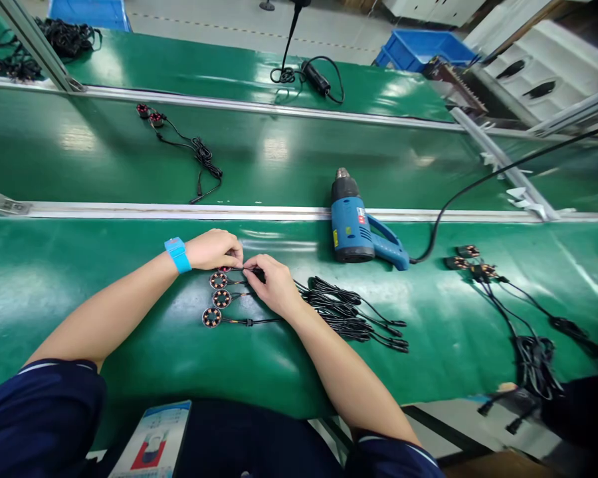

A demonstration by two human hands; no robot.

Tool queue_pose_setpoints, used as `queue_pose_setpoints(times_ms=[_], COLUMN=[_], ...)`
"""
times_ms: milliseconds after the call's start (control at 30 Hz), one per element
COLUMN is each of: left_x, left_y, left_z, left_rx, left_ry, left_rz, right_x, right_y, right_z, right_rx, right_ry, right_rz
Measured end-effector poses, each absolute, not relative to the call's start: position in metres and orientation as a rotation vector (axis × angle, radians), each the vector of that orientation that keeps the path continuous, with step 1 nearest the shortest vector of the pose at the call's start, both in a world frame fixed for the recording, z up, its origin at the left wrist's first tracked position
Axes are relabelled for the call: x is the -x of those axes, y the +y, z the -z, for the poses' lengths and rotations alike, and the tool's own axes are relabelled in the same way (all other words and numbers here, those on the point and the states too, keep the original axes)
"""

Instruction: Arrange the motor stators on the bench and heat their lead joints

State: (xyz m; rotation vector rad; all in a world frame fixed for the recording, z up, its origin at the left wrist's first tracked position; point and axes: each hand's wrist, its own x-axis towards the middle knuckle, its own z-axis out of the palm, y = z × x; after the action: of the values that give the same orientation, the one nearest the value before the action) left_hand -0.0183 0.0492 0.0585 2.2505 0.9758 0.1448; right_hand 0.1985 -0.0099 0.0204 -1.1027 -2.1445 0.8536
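My left hand (218,250), with a blue band (178,255) on its wrist, is closed in a pinch at the far end of a row of small motor coils. Its fingertips grip a thin black cable near the topmost coil (224,269), which they partly hide. Just to the right, my right hand (273,284) pinches the same cable, its fingers closed. Nearer to me lie more ring-shaped coils with copper windings (212,317), their leads running right beneath my right hand. Folded black cable bundles (339,309) spread out beyond that wrist.
A blue heat gun (351,226) lies on the green bench, its cord trailing right. More coils with cables lie at the right (468,262) and on the middle strip (155,119). A metal rail (179,210) crosses behind my hands. Blue bins (418,50) stand farther back.
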Motion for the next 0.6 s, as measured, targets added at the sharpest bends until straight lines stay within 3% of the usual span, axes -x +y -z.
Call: queue_pose_setpoints(times_ms=[267, 600], left_x=[0.05, 0.052], left_y=[0.004, -0.025], left_z=[-0.059, -0.053], left_rx=[-2.321, -2.454], left_ry=[1.091, 1.223], left_rz=[-0.383, -0.331], right_x=[-0.197, -0.199], right_y=[-0.009, -0.011], right_z=[-0.023, -0.028], right_rx=[1.067, 1.065], right_ry=[-2.09, -2.108], right_rz=[-0.876, -0.868])
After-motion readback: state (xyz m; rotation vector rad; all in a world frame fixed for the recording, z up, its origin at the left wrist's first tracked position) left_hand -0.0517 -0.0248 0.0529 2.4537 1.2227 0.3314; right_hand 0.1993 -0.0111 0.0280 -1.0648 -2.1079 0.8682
